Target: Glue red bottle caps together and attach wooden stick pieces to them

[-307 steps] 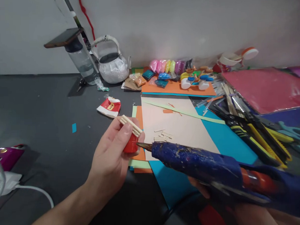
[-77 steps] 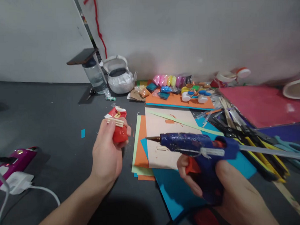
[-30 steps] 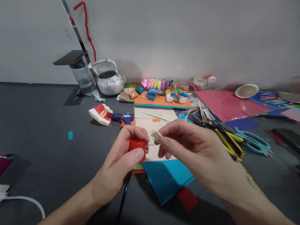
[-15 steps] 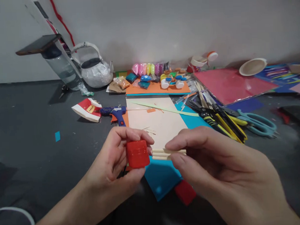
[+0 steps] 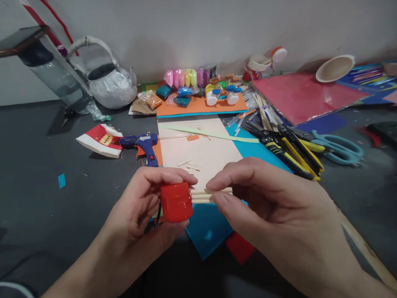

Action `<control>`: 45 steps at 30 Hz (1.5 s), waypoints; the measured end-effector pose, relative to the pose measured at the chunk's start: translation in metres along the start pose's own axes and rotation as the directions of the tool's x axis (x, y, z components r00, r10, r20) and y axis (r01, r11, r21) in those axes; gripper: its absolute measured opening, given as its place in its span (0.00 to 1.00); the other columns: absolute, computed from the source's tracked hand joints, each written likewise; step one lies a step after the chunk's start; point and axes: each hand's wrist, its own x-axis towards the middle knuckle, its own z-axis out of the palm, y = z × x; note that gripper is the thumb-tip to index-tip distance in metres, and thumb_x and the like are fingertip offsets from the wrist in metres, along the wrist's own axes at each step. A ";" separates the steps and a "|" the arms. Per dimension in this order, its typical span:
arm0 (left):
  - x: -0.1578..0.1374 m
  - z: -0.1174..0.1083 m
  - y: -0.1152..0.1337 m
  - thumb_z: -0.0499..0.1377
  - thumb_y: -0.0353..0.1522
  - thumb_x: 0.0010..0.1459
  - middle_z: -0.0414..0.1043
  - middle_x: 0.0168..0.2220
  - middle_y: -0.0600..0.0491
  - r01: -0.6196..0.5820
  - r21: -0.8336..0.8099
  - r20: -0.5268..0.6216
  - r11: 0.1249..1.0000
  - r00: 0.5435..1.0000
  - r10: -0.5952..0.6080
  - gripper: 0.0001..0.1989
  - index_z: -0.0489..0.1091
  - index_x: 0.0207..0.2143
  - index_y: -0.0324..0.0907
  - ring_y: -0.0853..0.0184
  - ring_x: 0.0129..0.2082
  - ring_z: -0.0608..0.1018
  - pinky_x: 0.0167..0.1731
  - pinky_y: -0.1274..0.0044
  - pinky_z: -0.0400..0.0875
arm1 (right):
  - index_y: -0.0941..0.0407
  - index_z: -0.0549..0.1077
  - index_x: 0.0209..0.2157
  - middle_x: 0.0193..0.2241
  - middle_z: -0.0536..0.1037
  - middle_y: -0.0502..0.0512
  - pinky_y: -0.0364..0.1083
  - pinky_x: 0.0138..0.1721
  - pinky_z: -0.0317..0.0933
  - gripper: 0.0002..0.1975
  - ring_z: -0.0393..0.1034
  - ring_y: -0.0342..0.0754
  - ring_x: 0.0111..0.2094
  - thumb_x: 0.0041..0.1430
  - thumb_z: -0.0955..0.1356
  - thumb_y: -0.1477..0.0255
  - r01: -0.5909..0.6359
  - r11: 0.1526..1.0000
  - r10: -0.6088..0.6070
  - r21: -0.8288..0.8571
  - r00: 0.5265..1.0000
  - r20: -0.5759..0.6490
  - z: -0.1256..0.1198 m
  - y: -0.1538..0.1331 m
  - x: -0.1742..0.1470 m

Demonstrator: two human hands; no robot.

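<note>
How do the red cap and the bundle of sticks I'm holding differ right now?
The red cap is squat, round and glossy; the bundle of sticks is thin, long and pale wood. The cap sits in the left hand, while the sticks are pinched by the right hand and lie level. Both are held above the blue paper, the stick ends meeting the cap's side.

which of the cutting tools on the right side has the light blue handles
The scissors, lying farthest right in the tool pile on the dark table. The cutters beside them have yellow and black bodies instead.
</note>
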 end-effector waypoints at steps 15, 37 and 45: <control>0.000 -0.003 -0.005 0.61 0.27 0.62 0.70 0.54 0.60 -0.030 0.039 0.014 0.999 0.999 0.029 0.18 0.67 0.50 0.58 0.70 0.49 0.76 0.46 0.83 0.73 | 0.55 0.75 0.29 0.24 0.75 0.45 0.34 0.22 0.60 0.07 0.66 0.36 0.22 0.54 0.68 0.81 -0.074 0.992 0.070 0.101 0.997 0.042 0.000 0.005 0.003; 0.001 -0.002 -0.008 0.63 0.27 0.60 0.71 0.57 0.55 -0.052 0.156 -0.037 0.986 0.998 0.058 0.17 0.68 0.49 0.54 0.58 0.56 0.75 0.52 0.68 0.74 | 0.57 0.73 0.27 0.24 0.73 0.47 0.35 0.21 0.59 0.07 0.64 0.37 0.22 0.54 0.66 0.81 -0.184 0.965 0.179 0.185 0.983 0.047 0.008 0.008 0.004; 0.002 -0.001 -0.011 0.63 0.26 0.60 0.72 0.57 0.57 -0.044 0.096 -0.042 0.994 0.998 0.048 0.18 0.68 0.49 0.55 0.61 0.55 0.75 0.52 0.72 0.73 | 0.57 0.73 0.27 0.23 0.72 0.47 0.35 0.22 0.59 0.06 0.64 0.37 0.22 0.55 0.66 0.80 -0.170 0.973 0.161 0.154 0.984 0.070 0.006 0.010 0.003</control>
